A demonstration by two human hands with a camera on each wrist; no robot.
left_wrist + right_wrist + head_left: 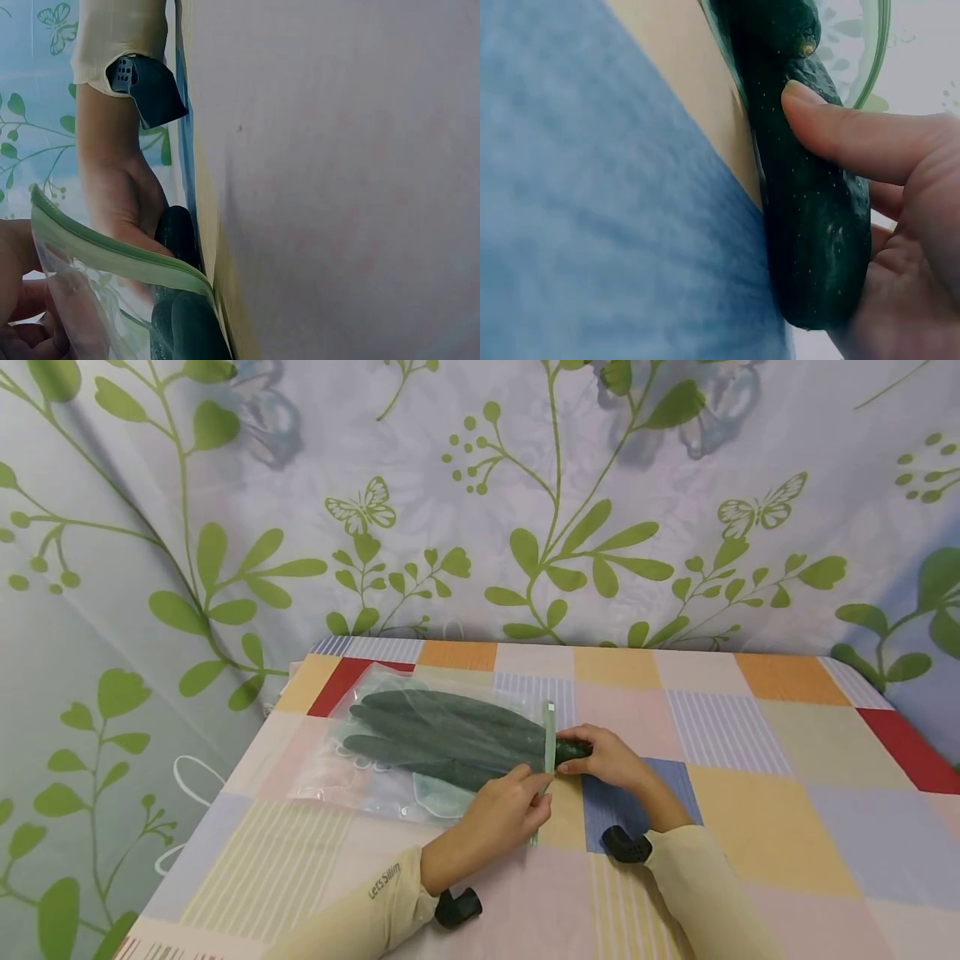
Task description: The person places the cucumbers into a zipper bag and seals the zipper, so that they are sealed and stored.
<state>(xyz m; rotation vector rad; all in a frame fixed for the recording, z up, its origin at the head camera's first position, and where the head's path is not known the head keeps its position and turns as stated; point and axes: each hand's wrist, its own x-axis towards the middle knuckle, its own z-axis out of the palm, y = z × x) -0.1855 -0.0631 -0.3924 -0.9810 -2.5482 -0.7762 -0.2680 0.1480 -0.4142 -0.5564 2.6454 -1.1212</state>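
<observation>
A clear zip bag [322,783] with a green zip strip [550,735] lies on the table, its mouth facing right. Several long dark green cucumbers [442,714] lie side by side inside it. The end of one cucumber [814,240] sticks out past the zip. My right hand [611,758] grips that end, thumb on one side and fingers on the other. With its fingertips, my left hand [510,806] pinches the near side of the bag's mouth. In the left wrist view the green-edged mouth stands raised over the cucumbers.
A patchwork-patterned cloth [750,827] covers the table. Behind it hangs a leaf-and-butterfly curtain [420,527]. White cord loops [180,777] hang off the left table edge. Black wrist devices [459,908] sit at both sleeve cuffs.
</observation>
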